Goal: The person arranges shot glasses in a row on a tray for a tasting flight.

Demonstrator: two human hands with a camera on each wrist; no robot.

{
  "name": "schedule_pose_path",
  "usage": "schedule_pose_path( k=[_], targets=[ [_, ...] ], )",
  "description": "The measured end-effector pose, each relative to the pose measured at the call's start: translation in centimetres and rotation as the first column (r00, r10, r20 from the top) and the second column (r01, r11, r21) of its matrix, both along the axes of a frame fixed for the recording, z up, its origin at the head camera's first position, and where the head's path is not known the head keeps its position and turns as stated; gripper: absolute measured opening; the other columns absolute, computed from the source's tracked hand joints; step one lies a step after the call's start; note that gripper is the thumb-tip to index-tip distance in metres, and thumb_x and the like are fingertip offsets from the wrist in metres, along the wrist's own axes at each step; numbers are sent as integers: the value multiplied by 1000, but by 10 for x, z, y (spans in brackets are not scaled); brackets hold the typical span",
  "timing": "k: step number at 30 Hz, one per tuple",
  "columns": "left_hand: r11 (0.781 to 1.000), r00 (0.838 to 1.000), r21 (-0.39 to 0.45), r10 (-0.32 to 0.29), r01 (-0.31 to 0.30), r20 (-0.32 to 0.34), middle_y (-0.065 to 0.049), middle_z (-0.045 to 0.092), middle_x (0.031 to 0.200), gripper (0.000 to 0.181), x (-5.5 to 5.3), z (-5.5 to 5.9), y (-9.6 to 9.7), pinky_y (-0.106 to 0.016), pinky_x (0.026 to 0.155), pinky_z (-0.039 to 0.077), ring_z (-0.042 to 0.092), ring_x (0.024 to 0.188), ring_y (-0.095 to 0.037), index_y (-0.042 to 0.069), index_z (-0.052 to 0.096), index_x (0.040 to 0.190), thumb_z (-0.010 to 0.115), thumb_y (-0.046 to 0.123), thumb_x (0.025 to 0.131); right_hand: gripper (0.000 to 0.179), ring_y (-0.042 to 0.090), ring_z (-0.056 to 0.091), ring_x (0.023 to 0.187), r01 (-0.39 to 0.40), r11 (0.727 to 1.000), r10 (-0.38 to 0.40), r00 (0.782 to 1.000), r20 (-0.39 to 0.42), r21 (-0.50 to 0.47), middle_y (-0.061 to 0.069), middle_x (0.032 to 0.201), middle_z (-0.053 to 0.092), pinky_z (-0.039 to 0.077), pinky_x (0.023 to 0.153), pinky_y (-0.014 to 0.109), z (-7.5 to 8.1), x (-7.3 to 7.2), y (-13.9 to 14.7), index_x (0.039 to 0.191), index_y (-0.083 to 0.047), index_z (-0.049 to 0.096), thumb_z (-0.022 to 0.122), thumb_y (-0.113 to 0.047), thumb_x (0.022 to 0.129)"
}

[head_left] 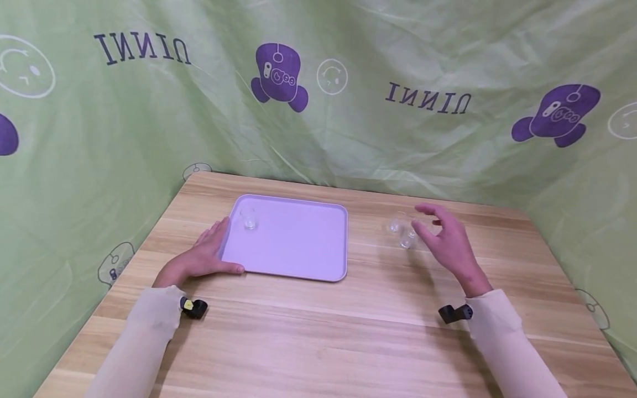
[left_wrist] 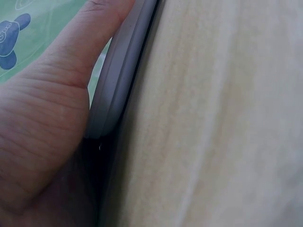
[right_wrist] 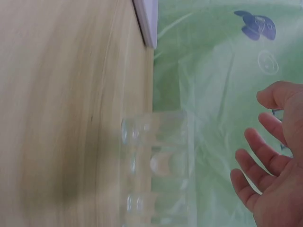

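On the table lies a lilac tray point(head_left: 298, 240) with a raised rim, and one small clear glass point(head_left: 249, 220) stands near its back left corner. My left hand point(head_left: 206, 255) rests against the tray's left side, fingers straight along the edge and thumb at the front left corner. In the left wrist view the thumb point(left_wrist: 71, 56) lies along the tray's rim point(left_wrist: 120, 66). My right hand point(head_left: 447, 240) hovers with spread, lightly bent fingers beside a group of clear glasses point(head_left: 408, 239), holding nothing. The right wrist view shows several of these glasses point(right_wrist: 165, 163) in a row, apart from the fingers.
Wood-grain table point(head_left: 308, 337) spreads around the tray and the glasses. Behind and at both sides hangs a green printed cloth point(head_left: 358, 143). A small black device point(head_left: 196, 308) sits at the left cuff, another black device point(head_left: 455, 314) at the right.
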State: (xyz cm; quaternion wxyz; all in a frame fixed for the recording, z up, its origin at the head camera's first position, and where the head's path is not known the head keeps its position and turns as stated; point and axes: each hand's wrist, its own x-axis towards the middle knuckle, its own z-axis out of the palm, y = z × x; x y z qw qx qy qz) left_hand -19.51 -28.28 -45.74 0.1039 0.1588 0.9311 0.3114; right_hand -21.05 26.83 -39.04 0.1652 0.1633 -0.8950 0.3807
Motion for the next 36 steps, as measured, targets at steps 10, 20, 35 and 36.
schedule_pose_path(
  k=[10,20,35,36],
  targets=[
    [1000,999,30,-9,10,-31,-31,-2,167,141,2,-2,0,-60,121,-3,-6,153,-45,-5,-8,161,86,56,76,45,47,47,130,87,996,-90,993,73,33,26,143,53,42,96,66,-8,6,37,139,4,56,69,-14,100],
    [1000,1000,3,-2,2,-1,-30,-3,167,140,1,5,3,-60,122,-3,-7,153,-45,-5,-8,160,87,53,77,60,55,41,129,115,992,-122,980,158,52,35,145,42,41,97,71,-17,7,58,148,7,44,71,-13,98],
    [1000,1000,-18,-9,9,13,-30,-4,167,140,1,6,2,-60,122,-2,-6,154,-45,-6,-9,160,86,55,77,82,59,45,127,92,990,-126,926,356,110,41,142,47,39,102,71,-22,9,67,156,10,21,71,-22,100],
    [1000,1000,-19,-9,9,14,-30,-4,167,140,1,6,2,-60,122,-2,-6,154,-45,-6,-9,160,85,55,77,82,58,46,127,95,988,-133,920,369,120,41,142,47,39,102,70,-21,10,68,156,11,21,70,-24,100]
  ],
)
